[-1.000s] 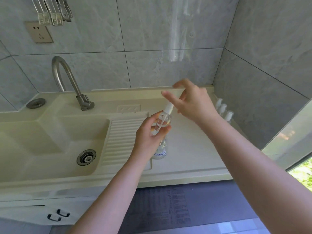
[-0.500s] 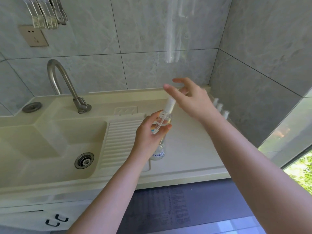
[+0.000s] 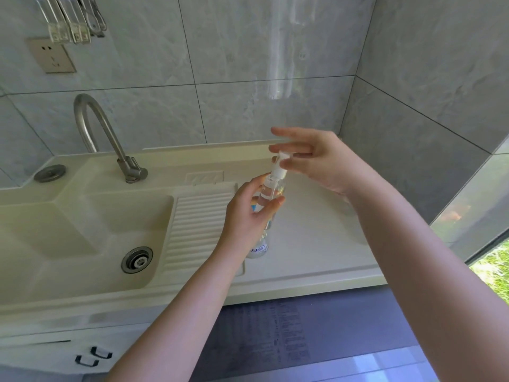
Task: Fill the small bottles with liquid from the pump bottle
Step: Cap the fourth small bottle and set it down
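A clear pump bottle [image 3: 271, 190] with a white pump head [image 3: 278, 164] and a blue label stands slightly tilted on the cream counter [image 3: 308, 244], just right of the ribbed washboard. My left hand [image 3: 245, 216] is wrapped around the bottle's middle. My right hand [image 3: 316, 158] is over the top, pinching the pump head between thumb and fingers, with the index finger stretched out above. The small bottles are hidden behind my right wrist and forearm.
A cream sink basin [image 3: 68, 238] with a drain [image 3: 137, 259] lies to the left, with a curved steel faucet [image 3: 110, 139] behind it. The ribbed washboard [image 3: 198, 224] slopes into the basin. Grey tiled walls close off the back and right. Cabinet handles [image 3: 93, 357] sit below.
My right hand has closed its thumb and fingers onto the pump head. The small bottles by the right wall, visible earlier, are now covered by my right arm. The left hand keeps its hold.
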